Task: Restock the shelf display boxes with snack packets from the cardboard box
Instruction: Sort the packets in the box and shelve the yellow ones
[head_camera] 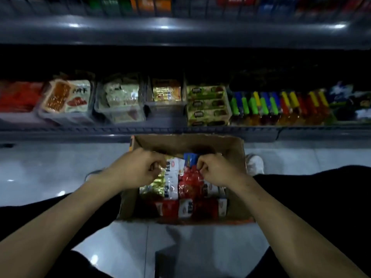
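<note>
An open cardboard box (234, 149) stands on the floor between my knees, below the low shelf. It holds several snack packets (186, 189), red, white and gold. My left hand (136, 169) is inside the box at the left, its fingers curled and pinching the top of a gold and white packet (170, 173). My right hand (216, 169) is inside at the right, pinching a red packet with a blue top (190, 159). Clear display boxes (120, 111) on the shelf just beyond hold other snack packs.
The shelf rail (180, 130) runs just behind the box. On the shelf from left to right are red packs, tray packs, a half-filled clear box (166, 109), green bars (207, 105) and bottles with coloured caps (281, 105). A white shoe (255, 163) shows right of the box on the glossy tiles.
</note>
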### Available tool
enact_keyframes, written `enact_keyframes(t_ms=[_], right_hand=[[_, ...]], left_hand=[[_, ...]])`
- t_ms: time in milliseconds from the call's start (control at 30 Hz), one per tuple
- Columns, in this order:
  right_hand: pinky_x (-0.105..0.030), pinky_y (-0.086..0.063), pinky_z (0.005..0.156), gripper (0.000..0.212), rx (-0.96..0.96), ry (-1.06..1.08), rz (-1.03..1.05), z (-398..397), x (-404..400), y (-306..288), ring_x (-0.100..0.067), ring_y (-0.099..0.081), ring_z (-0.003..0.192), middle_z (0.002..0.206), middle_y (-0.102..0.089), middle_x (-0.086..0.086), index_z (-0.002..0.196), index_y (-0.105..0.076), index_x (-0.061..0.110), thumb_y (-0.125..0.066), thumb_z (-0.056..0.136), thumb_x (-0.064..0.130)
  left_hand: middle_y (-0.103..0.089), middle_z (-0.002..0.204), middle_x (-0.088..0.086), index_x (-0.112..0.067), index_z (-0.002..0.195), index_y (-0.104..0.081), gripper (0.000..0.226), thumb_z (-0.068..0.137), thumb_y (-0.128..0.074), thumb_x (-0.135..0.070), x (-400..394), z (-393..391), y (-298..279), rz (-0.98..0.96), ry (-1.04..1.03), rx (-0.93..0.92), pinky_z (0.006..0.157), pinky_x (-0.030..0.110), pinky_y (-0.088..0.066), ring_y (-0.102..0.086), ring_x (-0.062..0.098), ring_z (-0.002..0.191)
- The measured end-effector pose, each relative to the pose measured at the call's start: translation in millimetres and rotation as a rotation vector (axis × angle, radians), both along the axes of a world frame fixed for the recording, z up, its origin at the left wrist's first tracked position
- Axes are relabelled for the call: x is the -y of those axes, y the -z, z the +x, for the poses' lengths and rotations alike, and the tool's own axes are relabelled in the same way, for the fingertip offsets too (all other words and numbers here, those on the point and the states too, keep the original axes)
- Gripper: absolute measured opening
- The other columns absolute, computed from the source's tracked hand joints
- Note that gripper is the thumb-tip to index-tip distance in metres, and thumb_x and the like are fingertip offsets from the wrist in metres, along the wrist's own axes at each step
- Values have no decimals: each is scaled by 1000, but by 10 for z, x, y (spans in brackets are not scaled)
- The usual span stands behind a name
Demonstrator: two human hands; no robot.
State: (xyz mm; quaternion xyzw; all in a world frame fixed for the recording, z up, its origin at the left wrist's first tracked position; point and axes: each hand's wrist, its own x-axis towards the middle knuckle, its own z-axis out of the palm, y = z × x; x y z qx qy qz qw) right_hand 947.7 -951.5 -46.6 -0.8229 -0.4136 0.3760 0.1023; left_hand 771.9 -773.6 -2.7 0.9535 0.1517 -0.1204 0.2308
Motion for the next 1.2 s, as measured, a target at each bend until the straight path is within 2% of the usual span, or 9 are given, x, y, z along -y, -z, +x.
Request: enact_keyframes(t_ms=[133,267,367,567,700,800,900,1033,1200], right_hand=[[-26,-41,68,15,-57,20,-122,-115,234,398,-19,-56,80,94,-62,-5,91,-63,17,-54,86,6],[-31,-51,83,18,-81,21,-230,-280,375,726,-25,-60,98,106,-64,-6,95,-64,17,-55,83,9],[-30,-50,83,24,-113,22,-252,-353,379,832,-25,-59,97,110,-62,-8,108,-63,14,-55,86,9],[-34,-52,86,25,-152,70,-193,-411,351,900,-20,-58,94,105,-62,-2,101,-64,20,-55,84,4],[-33,-52,84,20,-93,128,-129,-373,422,913,-20,-59,94,106,-64,-2,99,-64,20,-58,83,9],[-29,-49,82,18,-75,172,-67,-367,471,848,-19,-59,99,110,-64,0,103,-65,20,-60,87,14],[-31,-51,85,16,-108,217,-29,-371,520,767,-20,-61,99,107,-67,-3,106,-65,17,-58,91,18],[-26,-46,78,18,-104,260,-54,-367,576,813,-22,-61,100,107,-67,-7,108,-64,13,-59,91,19],[-25,-43,76,11,-120,298,-105,-391,517,917,-21,-61,100,108,-67,-4,100,-65,17,-59,91,20]], left_hand=[[-65,76,-14,-35,93,-66,24,74,-56,-26,180,-318,459,-125,-109,-123,69,29,-53,-65,14,77],[-68,85,-14,-35,95,-67,26,77,-58,-20,344,-521,791,-209,-182,-259,77,27,-53,-65,8,84],[-71,97,-7,-32,102,-68,27,80,-58,-19,428,-584,965,-228,-202,-371,79,28,-53,-66,14,91],[-68,112,5,-21,107,-69,25,85,-58,-14,409,-393,1317,-213,-264,-435,89,31,-50,-61,25,105],[-61,124,7,-23,118,-59,37,82,-65,-21,343,-145,1680,-82,-236,-466,89,39,-51,-58,29,109],[-44,141,13,-21,143,-33,75,79,-70,-31,348,-103,1952,194,-139,-521,97,45,-43,-45,35,125],[-37,143,19,-16,146,-25,85,78,-71,-37,370,-105,2141,314,-110,-509,103,48,-36,-39,40,127],[-49,132,18,-17,137,-39,67,79,-68,-36,284,-69,2242,360,-156,-397,98,45,-39,-49,38,118],[-65,113,14,-19,121,-61,37,84,-65,-22,160,-83,2052,142,-344,-241,85,39,-50,-61,36,102]])
